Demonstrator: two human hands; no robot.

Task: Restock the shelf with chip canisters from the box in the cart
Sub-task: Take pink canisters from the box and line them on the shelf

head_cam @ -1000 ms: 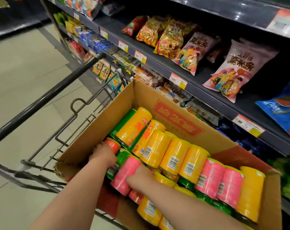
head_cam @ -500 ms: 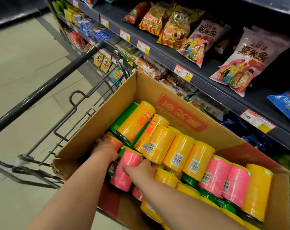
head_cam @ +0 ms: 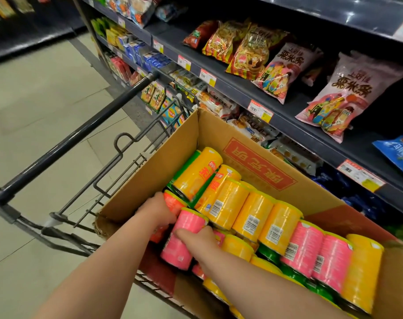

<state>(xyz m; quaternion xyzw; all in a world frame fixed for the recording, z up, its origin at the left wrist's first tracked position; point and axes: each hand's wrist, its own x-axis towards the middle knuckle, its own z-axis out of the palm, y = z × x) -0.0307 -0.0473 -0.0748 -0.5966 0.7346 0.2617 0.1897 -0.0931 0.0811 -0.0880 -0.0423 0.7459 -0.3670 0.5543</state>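
An open cardboard box (head_cam: pixel 260 157) rests in a dark metal cart (head_cam: pixel 64 143) and holds several yellow, pink and green chip canisters lying on their sides. My left hand (head_cam: pixel 156 209) is curled over a red-orange canister (head_cam: pixel 173 203) at the box's near left corner. My right hand (head_cam: pixel 197 238) grips a pink canister (head_cam: pixel 184 238) just beside it, tilted up out of the pile. A yellow canister (head_cam: pixel 198 172) lies on top at the far left of the box.
Dark shelves (head_cam: pixel 253 93) run along the right, with snack bags (head_cam: pixel 244 51) above and packets below, and price tags on the edges. The cart handle (head_cam: pixel 80 134) crosses at left. Tiled floor (head_cam: pixel 34 100) stretches to the left.
The pink canister has tipped up and come partly out of the pile. My left hand has shifted right along the red-orange canister. The view has drawn closer to the box.
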